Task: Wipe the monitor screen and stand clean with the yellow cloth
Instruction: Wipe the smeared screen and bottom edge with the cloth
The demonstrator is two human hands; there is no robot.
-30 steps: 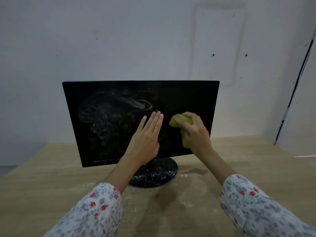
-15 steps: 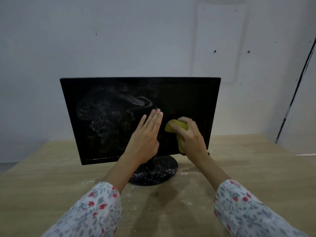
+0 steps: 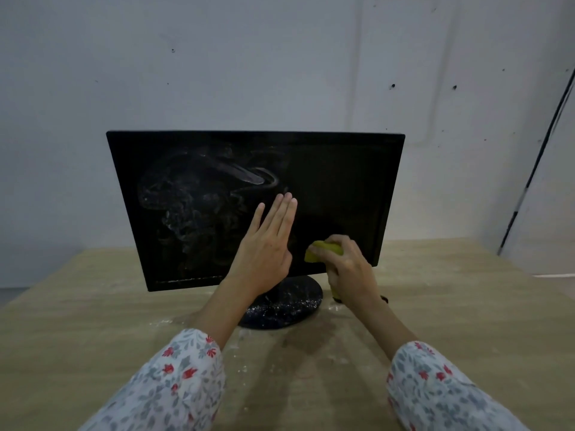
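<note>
Most of the yellow cloth [image 3: 323, 251] is hidden, gripped by the right hand [image 3: 350, 269] at the monitor [image 3: 342, 188] bottom; the left hand [image 3: 264, 247] is laid flat, fingers straight, mid-screen above the dusty table [image 3: 93, 321].

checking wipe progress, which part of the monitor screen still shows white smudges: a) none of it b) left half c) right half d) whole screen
b: the white smears sit on the left half of the monitor screen, while the right half by the yellow cloth in the right hand looks plain black.
</note>
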